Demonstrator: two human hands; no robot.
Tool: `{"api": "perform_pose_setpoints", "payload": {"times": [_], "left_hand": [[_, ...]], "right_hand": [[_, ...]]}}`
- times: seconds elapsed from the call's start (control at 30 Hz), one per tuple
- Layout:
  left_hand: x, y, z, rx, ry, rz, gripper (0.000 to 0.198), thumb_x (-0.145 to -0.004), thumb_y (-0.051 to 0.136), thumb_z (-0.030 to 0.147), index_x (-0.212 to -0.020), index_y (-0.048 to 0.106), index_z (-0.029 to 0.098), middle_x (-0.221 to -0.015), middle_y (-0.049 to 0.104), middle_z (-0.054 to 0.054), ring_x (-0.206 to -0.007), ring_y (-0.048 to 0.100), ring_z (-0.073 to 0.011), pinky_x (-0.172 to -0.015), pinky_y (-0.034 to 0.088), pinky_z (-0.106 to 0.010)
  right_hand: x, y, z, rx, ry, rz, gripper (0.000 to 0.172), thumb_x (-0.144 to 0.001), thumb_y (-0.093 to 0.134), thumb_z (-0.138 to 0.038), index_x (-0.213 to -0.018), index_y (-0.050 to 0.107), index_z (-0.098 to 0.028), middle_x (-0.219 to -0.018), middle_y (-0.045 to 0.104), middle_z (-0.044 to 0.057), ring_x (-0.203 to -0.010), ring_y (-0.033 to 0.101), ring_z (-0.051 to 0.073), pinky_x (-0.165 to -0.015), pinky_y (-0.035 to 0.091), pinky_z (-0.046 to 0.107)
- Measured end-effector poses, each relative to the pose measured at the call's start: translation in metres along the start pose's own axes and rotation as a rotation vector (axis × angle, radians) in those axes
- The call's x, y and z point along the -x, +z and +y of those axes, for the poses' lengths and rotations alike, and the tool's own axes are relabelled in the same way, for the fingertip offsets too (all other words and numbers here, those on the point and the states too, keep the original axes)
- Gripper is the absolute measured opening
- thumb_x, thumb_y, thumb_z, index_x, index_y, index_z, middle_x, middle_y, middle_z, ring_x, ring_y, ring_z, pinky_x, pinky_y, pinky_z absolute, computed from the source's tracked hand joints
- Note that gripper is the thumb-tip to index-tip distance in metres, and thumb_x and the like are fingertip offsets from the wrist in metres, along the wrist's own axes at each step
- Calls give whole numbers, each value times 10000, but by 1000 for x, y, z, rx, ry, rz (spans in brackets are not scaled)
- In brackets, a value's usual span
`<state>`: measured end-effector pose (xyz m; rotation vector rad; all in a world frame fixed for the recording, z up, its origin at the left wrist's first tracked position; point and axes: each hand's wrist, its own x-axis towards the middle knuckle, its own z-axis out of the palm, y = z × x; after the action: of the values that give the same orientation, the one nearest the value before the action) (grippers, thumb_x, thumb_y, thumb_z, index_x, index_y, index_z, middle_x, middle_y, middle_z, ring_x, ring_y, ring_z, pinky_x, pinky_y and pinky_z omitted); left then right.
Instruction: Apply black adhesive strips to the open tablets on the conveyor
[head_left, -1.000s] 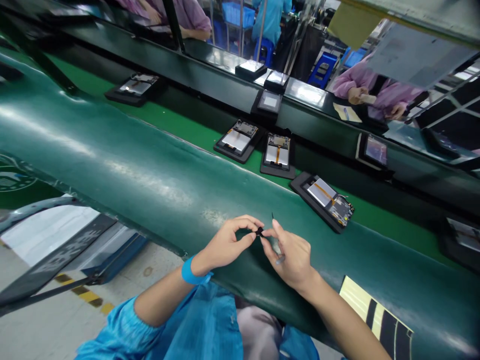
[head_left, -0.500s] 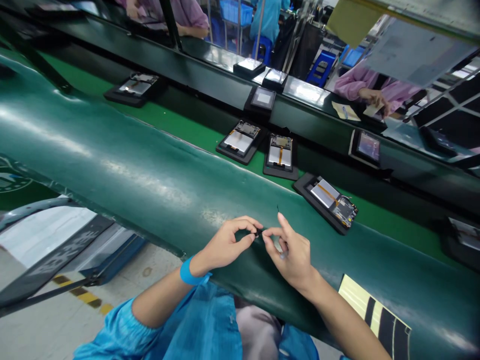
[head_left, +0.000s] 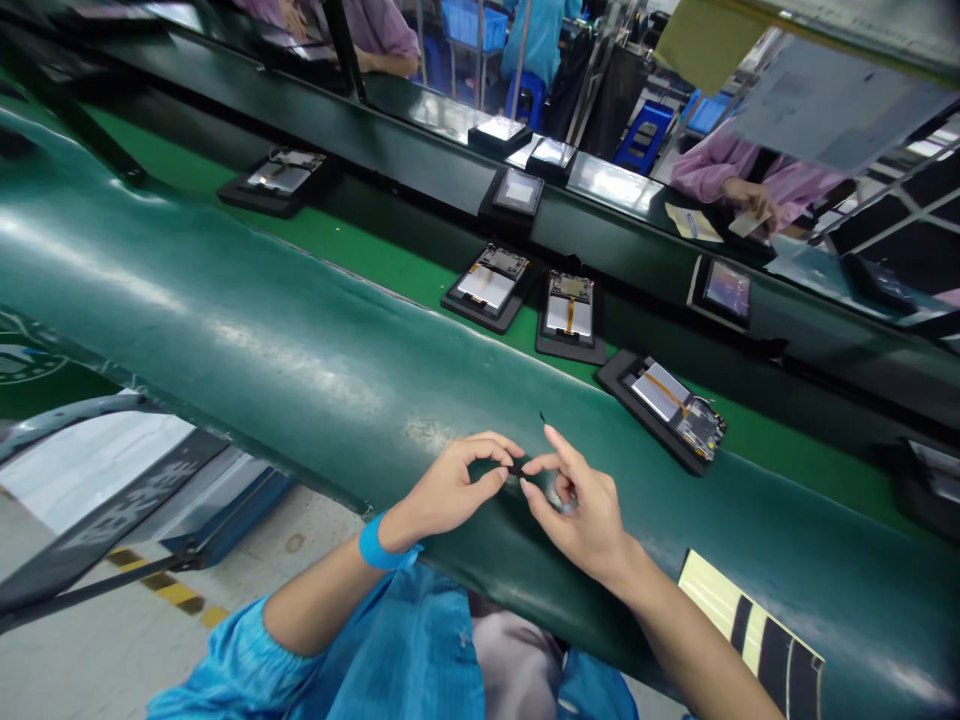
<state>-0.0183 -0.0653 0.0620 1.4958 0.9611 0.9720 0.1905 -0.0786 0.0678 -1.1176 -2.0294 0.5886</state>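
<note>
In front of my body, above the green mat (head_left: pixel 322 350), my left hand (head_left: pixel 454 485) pinches a small black part (head_left: pixel 517 468) between thumb and fingertips. Its exact kind is too small to make out. The thumb and a finger of my right hand (head_left: pixel 581 500) close on the part's right side. Another right finger points up, with a thin black strip (head_left: pixel 543 417) at its tip. A blue band circles my left wrist.
Beyond the mat, a green belt carries opened tablet-like devices on black trays, the nearest a device with an orange ribbon (head_left: pixel 664 392). A yellow sheet with black strips (head_left: pixel 705 585) lies by my right forearm. People in pink sleeves work across the line.
The devices on the near belt have shifted slightly right; those on the far belt slightly left. My right thumb and finger have parted a little at the black part, and the raised finger has moved left.
</note>
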Motion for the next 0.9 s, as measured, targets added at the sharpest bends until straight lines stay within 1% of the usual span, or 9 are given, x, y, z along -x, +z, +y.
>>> {"api": "perform_pose_setpoints", "payload": {"times": [0.13,0.27,0.4,0.53,0.67,0.8,0.9], "left_hand": [[0,0,0,18,-3,0,101,-875,598,185,-868,698,186,-1106,745,-89,-1032,698,-211,-949,515,-366],[0,-1,0,58,-8,-10,89,-854,598,173,-842,685,188,-1088,751,-82,-1019,698,-210,-944,511,-364],[0,-3,0,136,-31,-42,53,-851,634,207,-836,681,187,-1074,755,-82,-1004,700,-220,-930,506,-371],[0,-5,0,240,-71,-98,92,-850,689,277,-833,690,186,-1049,756,-75,-970,692,-218,-897,505,-360],[1,-5,-3,385,-157,-136,151,-835,747,331,-837,709,185,-1042,753,-70,-959,684,-212,-894,501,-353],[3,-2,-8,565,-205,-139,203,-794,797,370,-835,728,184,-1016,754,-72,-913,685,-212,-890,509,-366],[4,-1,-10,652,-228,-140,199,-762,812,351,-837,747,179,-1003,757,-77,-893,680,-214,-893,505,-368]], "right_hand": [[0,1,0,-19,-9,-27,753,-916,599,-171,-1590,294,-309,-924,747,-12,-474,438,80,-495,447,227],[-1,2,-1,-34,-3,-29,751,-926,574,-152,-1594,271,-311,-890,731,-20,-474,411,83,-487,430,225],[-2,4,-1,-66,6,-20,755,-923,579,-143,-1590,274,-321,-884,718,-27,-475,384,78,-474,408,214],[-2,4,-3,-127,29,-21,780,-911,590,-129,-1589,269,-341,-897,713,-33,-478,372,70,-453,384,198],[-3,2,-6,-197,79,-29,784,-900,607,-130,-1583,279,-331,-886,704,-29,-480,370,66,-441,369,185],[-5,1,-9,-273,123,-41,796,-885,620,-122,-1577,293,-341,-874,697,-39,-498,382,66,-447,365,177],[-6,0,-11,-304,141,-42,797,-881,619,-120,-1572,300,-357,-856,692,-55,-493,369,62,-453,363,176]]}}
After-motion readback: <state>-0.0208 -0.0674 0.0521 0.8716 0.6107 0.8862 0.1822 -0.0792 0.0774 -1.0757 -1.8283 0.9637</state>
